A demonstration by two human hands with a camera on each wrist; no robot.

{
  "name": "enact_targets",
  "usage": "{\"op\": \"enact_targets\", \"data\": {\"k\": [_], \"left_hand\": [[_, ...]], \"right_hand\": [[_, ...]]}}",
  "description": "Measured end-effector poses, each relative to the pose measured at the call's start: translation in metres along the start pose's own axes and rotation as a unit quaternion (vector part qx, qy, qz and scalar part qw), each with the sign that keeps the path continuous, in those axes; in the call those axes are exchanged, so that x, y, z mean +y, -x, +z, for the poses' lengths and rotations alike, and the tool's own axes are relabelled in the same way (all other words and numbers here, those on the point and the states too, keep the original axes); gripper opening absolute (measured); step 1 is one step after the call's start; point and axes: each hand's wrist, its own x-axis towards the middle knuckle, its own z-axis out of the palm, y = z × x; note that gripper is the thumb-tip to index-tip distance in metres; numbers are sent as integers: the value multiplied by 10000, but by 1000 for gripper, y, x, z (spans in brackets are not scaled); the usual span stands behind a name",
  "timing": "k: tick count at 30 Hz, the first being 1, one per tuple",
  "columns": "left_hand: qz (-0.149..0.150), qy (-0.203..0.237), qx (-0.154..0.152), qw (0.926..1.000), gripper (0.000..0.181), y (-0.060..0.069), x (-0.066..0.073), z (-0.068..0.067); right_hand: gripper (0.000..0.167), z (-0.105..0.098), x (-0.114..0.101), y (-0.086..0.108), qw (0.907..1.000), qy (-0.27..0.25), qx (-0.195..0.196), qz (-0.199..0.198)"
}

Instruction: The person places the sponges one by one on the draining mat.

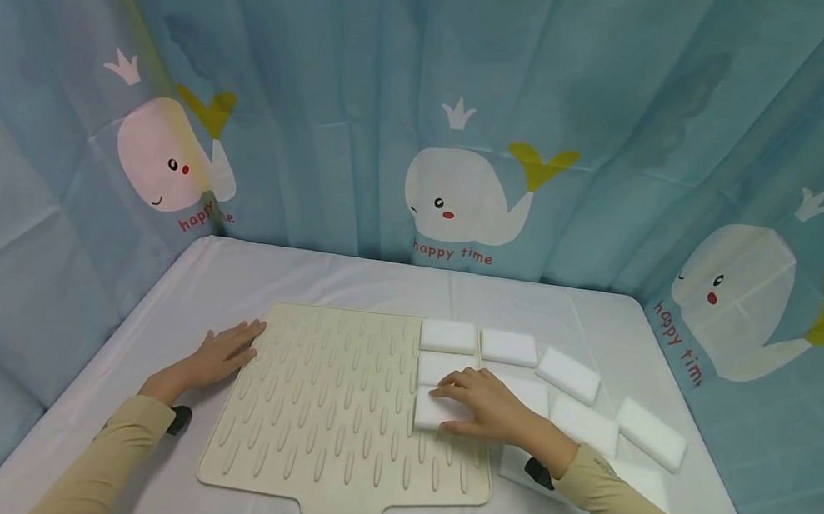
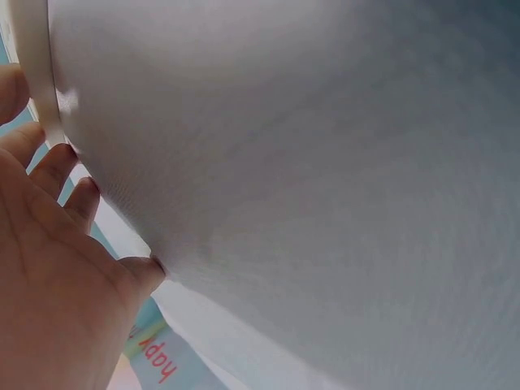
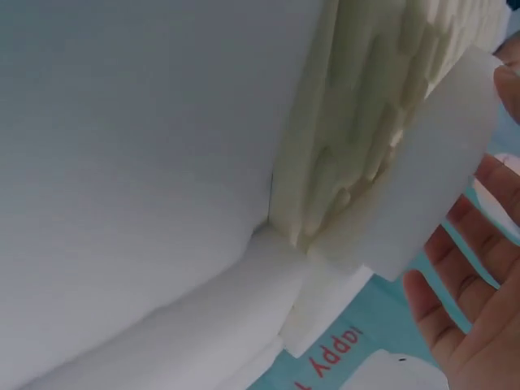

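Note:
A cream mat [image 1: 326, 390] with raised oval ridges lies flat on the white table. My left hand [image 1: 223, 352] rests at its left edge, fingers extended; the left wrist view shows this hand [image 2: 73, 268] with its fingers spread. Along the mat's right side, three white sponge blocks form a column: a far one [image 1: 448, 336], a middle one [image 1: 438, 369] and a near one [image 1: 433, 410]. Over the near block, my right hand [image 1: 490, 403] spreads loosely bent fingers. In the right wrist view, fingers of the right hand [image 3: 487, 284] lie close against a white block [image 3: 431, 171].
Several more white blocks lie right of the mat, among them one [image 1: 509, 348] at the back, a tilted one [image 1: 569, 375] and one [image 1: 651, 434] farthest right. Some sit partly under the right forearm. A blue whale-print curtain [image 1: 368, 102] hangs around the table [image 1: 350, 276].

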Motion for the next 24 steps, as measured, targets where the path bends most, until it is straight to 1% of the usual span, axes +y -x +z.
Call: {"op": "enact_targets", "data": {"k": [7, 14, 17, 24], "left_hand": [[6, -34, 12, 10000, 56, -1, 0, 1], [-14, -70, 20, 10000, 56, -3, 1, 1], [-69, -55, 17, 10000, 56, -3, 1, 1], [-123, -109, 29, 9999, 56, -2, 1, 1]], "right_hand": [[46, 5, -1, -1, 9998, 103, 68, -150], [46, 5, -1, 2, 9998, 175, -30, 35], [47, 3, -1, 4, 9998, 143, -67, 104], [45, -8, 3, 12, 9993, 193, 31, 316]]}}
